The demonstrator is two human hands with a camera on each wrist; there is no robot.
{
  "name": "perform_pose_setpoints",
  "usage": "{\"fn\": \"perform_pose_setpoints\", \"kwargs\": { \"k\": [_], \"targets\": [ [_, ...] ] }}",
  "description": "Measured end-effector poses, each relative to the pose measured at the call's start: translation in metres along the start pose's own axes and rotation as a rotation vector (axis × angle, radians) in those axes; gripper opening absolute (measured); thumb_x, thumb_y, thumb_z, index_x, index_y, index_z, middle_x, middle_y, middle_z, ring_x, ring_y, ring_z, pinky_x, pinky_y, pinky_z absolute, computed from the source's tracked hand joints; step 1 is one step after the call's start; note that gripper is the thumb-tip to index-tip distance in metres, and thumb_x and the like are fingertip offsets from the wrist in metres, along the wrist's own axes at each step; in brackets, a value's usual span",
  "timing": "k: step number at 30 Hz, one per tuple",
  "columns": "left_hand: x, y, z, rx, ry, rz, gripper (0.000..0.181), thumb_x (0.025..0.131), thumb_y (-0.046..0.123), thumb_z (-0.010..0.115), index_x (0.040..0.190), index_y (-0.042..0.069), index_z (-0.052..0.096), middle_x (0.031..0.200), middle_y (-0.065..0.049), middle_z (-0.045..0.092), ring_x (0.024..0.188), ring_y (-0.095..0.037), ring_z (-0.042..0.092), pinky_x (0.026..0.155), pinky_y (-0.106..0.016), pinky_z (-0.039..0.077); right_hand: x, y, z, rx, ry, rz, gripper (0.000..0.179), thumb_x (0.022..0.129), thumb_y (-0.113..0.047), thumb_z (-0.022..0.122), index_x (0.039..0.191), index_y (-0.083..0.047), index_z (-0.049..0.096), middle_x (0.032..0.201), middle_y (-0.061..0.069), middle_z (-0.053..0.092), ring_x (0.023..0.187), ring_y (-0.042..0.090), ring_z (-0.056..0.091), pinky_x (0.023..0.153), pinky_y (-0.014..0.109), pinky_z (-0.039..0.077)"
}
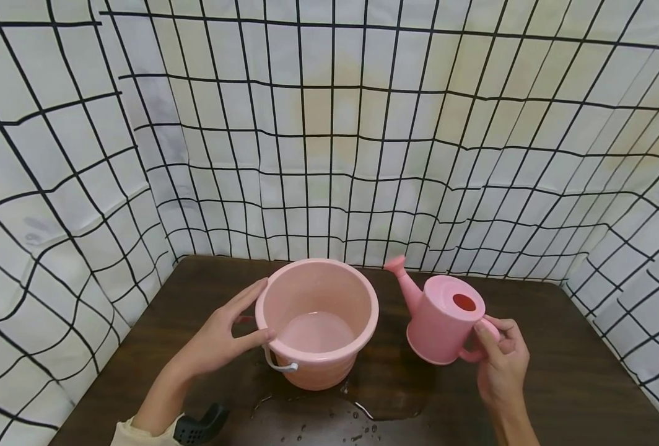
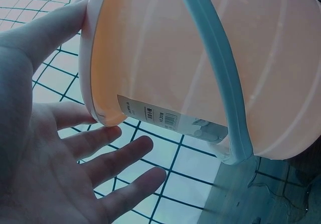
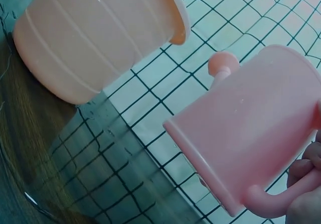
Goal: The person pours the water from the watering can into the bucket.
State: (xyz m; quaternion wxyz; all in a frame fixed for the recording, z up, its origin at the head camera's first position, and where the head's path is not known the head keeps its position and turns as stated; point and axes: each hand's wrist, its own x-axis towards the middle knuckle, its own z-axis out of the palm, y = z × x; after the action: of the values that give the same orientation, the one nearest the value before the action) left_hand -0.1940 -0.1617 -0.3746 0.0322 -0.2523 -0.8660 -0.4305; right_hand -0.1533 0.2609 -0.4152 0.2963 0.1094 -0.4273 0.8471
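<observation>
Pink single bucket (image 1: 329,368), single watering can (image 1: 438,328), two hands (image 1: 217,337) (image 1: 502,358)

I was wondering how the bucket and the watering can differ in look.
The bucket is wider and paler pink; the watering can is narrower and a stronger pink. The bucket's top is fully open, while the watering can's is mostly covered. The bucket has a swing handle; the watering can has a side handle and spout. Both are pinkish.

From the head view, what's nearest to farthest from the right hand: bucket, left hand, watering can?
1. Watering can: held in the right hand.
2. Bucket: left of the can.
3. Left hand: at the bucket's left rim.
</observation>
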Motion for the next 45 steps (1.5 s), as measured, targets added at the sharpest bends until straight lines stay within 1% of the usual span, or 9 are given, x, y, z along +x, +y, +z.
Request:
{"fn": "perform_pose_setpoints", "kwargs": {
  "k": [5, 9, 14, 20, 27, 32, 39, 42, 45],
  "targets": [
    [-0.001, 0.0, -0.001, 0.01, 0.004, 0.006, 0.075, 0.083, 0.034, 0.066, 0.145, 0.03, 0.024, 0.149, 0.008, 0.025, 0.127, -0.016, 0.039, 0.091, -0.036, 0.046, 0.0, -0.003, 0.003, 0.016, 0.002, 0.0, 0.021, 0.084, 0.022, 0.041, 0.091, 0.005, 0.053, 0.08, 0.012, 0.066, 0.056, 0.016, 0.062, 0.041, 0.04, 0.047],
    [-0.002, -0.001, 0.0, 0.001, -0.003, -0.019, 0.075, 0.083, 0.034, 0.065, 0.145, 0.033, 0.022, 0.15, 0.009, 0.024, 0.119, -0.014, 0.046, 0.09, -0.035, 0.046, 0.0, -0.006, 0.005, 0.045, -0.004, 0.008, 0.021, 0.085, 0.021, 0.04, 0.091, 0.006, 0.054, 0.069, 0.011, 0.063, 0.045, 0.015, 0.042, 0.042, 0.04, 0.048],
    [-0.001, -0.003, 0.001, 0.017, 0.005, -0.01, 0.075, 0.083, 0.033, 0.065, 0.145, 0.032, 0.022, 0.15, 0.006, 0.026, 0.113, -0.013, 0.05, 0.089, -0.036, 0.047, 0.0, -0.011, 0.008, 0.035, -0.012, 0.021, 0.021, 0.086, 0.02, 0.04, 0.091, 0.006, 0.054, 0.061, 0.007, 0.054, 0.049, 0.02, 0.022, 0.042, 0.039, 0.049],
    [-0.001, -0.004, 0.002, -0.009, -0.001, -0.018, 0.076, 0.084, 0.033, 0.065, 0.145, 0.033, 0.021, 0.15, 0.01, 0.023, 0.129, -0.008, 0.036, 0.091, -0.031, 0.046, 0.0, -0.017, 0.013, -0.073, 0.028, 0.045, 0.022, 0.087, 0.016, 0.043, 0.09, -0.001, 0.057, 0.063, 0.005, 0.056, 0.05, 0.02, 0.025, 0.044, 0.037, 0.05],
    [-0.002, -0.004, 0.002, -0.003, 0.011, -0.015, 0.075, 0.084, 0.031, 0.065, 0.144, 0.036, 0.021, 0.15, 0.009, 0.025, 0.117, -0.012, 0.048, 0.088, -0.032, 0.047, -0.002, -0.021, 0.017, -0.104, -0.004, 0.017, 0.024, 0.088, 0.016, 0.041, 0.091, -0.002, 0.057, 0.067, 0.005, 0.061, 0.045, 0.014, 0.039, 0.044, 0.036, 0.05],
    [-0.001, -0.004, 0.003, 0.001, 0.014, 0.002, 0.074, 0.084, 0.03, 0.065, 0.144, 0.036, 0.021, 0.15, 0.01, 0.025, 0.122, -0.006, 0.043, 0.087, -0.03, 0.048, -0.002, -0.024, 0.02, -0.153, 0.023, 0.022, 0.026, 0.089, 0.014, 0.041, 0.09, -0.006, 0.058, 0.072, 0.004, 0.065, 0.047, 0.012, 0.05, 0.045, 0.038, 0.05],
    [-0.001, -0.003, 0.003, -0.002, 0.017, 0.001, 0.074, 0.084, 0.03, 0.065, 0.144, 0.036, 0.022, 0.149, 0.01, 0.025, 0.12, -0.008, 0.045, 0.087, -0.031, 0.047, 0.0, -0.026, 0.019, -0.029, -0.053, -0.016, 0.025, 0.088, 0.018, 0.037, 0.093, 0.002, 0.057, 0.061, 0.007, 0.052, 0.05, 0.022, 0.019, 0.043, 0.035, 0.051],
    [-0.002, -0.003, 0.003, -0.003, 0.012, 0.0, 0.074, 0.084, 0.03, 0.065, 0.144, 0.036, 0.021, 0.15, 0.008, 0.025, 0.12, -0.012, 0.046, 0.087, -0.032, 0.047, 0.0, -0.027, 0.019, 0.038, -0.085, -0.029, 0.025, 0.087, 0.02, 0.036, 0.094, 0.006, 0.055, 0.062, 0.009, 0.053, 0.05, 0.021, 0.019, 0.043, 0.037, 0.05],
    [-0.002, -0.002, 0.003, -0.003, 0.009, -0.007, 0.074, 0.084, 0.03, 0.065, 0.144, 0.034, 0.021, 0.15, 0.007, 0.025, 0.119, -0.014, 0.047, 0.087, -0.033, 0.047, 0.0, -0.027, 0.02, 0.012, -0.09, -0.024, 0.025, 0.088, 0.018, 0.036, 0.094, 0.004, 0.056, 0.067, 0.01, 0.059, 0.05, 0.022, 0.021, 0.045, 0.039, 0.05]
  ]
}}
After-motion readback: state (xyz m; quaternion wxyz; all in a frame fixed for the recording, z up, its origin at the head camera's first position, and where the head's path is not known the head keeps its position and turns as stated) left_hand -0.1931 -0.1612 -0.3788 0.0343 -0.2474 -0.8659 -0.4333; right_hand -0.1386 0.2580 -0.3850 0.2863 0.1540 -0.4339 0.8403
